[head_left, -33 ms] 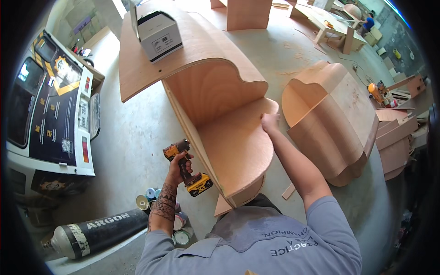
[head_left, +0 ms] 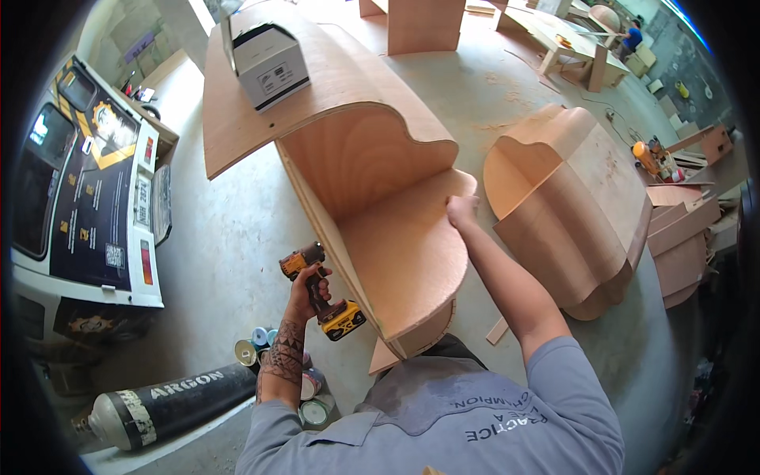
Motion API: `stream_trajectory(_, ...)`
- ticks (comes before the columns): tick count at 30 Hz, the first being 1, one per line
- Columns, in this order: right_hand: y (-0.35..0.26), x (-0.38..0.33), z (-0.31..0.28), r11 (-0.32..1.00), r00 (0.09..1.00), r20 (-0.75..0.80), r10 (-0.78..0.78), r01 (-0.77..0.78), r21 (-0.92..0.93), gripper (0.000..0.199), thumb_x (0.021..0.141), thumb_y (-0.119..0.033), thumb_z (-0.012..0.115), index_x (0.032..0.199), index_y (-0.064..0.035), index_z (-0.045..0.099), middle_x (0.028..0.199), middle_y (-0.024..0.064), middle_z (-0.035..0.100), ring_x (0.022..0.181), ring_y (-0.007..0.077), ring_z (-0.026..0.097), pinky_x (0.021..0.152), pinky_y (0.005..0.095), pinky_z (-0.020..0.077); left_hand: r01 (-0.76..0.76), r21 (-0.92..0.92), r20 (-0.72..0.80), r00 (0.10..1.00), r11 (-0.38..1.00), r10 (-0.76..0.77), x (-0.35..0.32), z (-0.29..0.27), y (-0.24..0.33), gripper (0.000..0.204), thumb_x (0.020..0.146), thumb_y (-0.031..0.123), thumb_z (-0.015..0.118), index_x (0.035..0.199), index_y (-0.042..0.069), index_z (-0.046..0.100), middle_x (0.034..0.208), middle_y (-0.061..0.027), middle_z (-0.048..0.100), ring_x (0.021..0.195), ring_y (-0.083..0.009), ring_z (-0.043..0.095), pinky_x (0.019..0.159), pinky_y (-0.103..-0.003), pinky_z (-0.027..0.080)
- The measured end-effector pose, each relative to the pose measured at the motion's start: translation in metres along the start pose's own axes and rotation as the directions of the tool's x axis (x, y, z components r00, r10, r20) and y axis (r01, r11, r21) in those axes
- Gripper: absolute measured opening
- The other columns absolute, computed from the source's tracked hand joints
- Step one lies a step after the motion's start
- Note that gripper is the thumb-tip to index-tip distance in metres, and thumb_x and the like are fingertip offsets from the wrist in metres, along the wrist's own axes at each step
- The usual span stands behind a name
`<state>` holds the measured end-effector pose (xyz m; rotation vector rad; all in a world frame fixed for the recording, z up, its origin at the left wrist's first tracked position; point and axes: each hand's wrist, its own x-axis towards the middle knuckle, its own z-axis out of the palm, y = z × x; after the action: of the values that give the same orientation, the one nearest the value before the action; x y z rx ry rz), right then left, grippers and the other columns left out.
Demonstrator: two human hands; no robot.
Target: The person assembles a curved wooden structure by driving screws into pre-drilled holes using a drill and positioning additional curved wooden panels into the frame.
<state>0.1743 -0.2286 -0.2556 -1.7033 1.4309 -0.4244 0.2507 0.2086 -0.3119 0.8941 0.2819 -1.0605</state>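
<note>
My left hand (head_left: 311, 286) is closed round the grip of a yellow-and-black cordless drill (head_left: 342, 318), its nose pointing forward and to the right. The drill is just left of a plywood cabinet (head_left: 408, 245) with rounded, wavy edges, which lies directly before me with its open side facing right. With fingers curled over the cabinet's curved right-hand panel edge, my right hand (head_left: 461, 210) grips it; the fingertips are partly hidden. A white cardboard box (head_left: 273, 77) sits on the cabinet's far top panel, near a small dark hole.
A second wavy plywood cabinet (head_left: 586, 206) stands to the right, with plywood offcuts (head_left: 681, 229) beyond. At left are a van (head_left: 91, 190), a black gas cylinder (head_left: 182, 400) and several paint cans (head_left: 315, 410). A person in blue (head_left: 633, 36) is at a far workbench.
</note>
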Motion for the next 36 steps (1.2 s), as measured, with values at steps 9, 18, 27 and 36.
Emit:
stream_trajectory(9, 0.030, 0.034, -0.009, 0.887, 0.984, 0.173, 0.046, -0.120, 0.446, 0.063, 0.097, -0.032, 0.067, 0.135, 0.0116, 0.041, 0.121, 0.0277, 0.068, 0.110, 0.0353, 0.070, 0.096, 0.0478, 0.0561, -0.216, 0.306, -0.298, 0.903, 0.927, 0.308, -0.066, -0.005, -0.038, 0.033, 0.096, 0.035, 0.069, 0.111, 0.006, 0.070, 0.066, 0.0014, 0.059, 0.053, -0.0112, 0.057, 0.051, -0.025, 0.048)
stream_trajectory(18, 0.074, 0.101, -0.162, 0.926, 0.763, 0.646, -0.025, -0.227, 0.303, 0.053, 0.107, -0.052, 0.053, 0.137, -0.0081, 0.052, 0.120, 0.0125, 0.064, 0.093, 0.0213, 0.069, 0.082, 0.0367, 0.0549, 0.129, 0.241, -0.872, 0.464, 0.962, 0.156, -0.234, -0.032, -0.199, 0.027, 0.090, 0.038, 0.073, 0.082, 0.013, 0.070, 0.067, -0.0006, 0.061, 0.054, -0.0146, 0.058, 0.049, -0.032, 0.045)
stream_trajectory(27, 0.173, 0.249, -0.236, 0.976, 0.827, 0.556, -0.087, -0.041, 0.213, 0.037, 0.105, -0.037, 0.062, 0.121, -0.0037, 0.064, 0.094, 0.0041, 0.066, 0.076, 0.0105, 0.061, 0.070, 0.0276, 0.0507, 0.439, 0.205, -0.897, 0.441, 0.875, -0.011, -0.201, 0.144, -0.349, 0.034, 0.088, 0.041, 0.074, 0.088, 0.007, 0.074, 0.076, -0.0070, 0.069, 0.066, -0.0212, 0.067, 0.058, -0.038, 0.052)
stream_trajectory(36, 0.112, 0.277, -0.114, 0.937, 0.667, 0.683, -0.296, 0.340, 0.075, 0.054, 0.105, -0.046, 0.056, 0.133, -0.0014, 0.065, 0.120, 0.0114, 0.071, 0.102, 0.0198, 0.066, 0.085, 0.0373, 0.0545, 0.510, 0.345, -0.822, 0.570, 0.788, -0.009, -0.109, 0.241, -0.410, 0.038, 0.087, 0.042, 0.074, 0.091, 0.005, 0.075, 0.081, -0.0096, 0.072, 0.072, -0.0238, 0.069, 0.064, -0.040, 0.054)
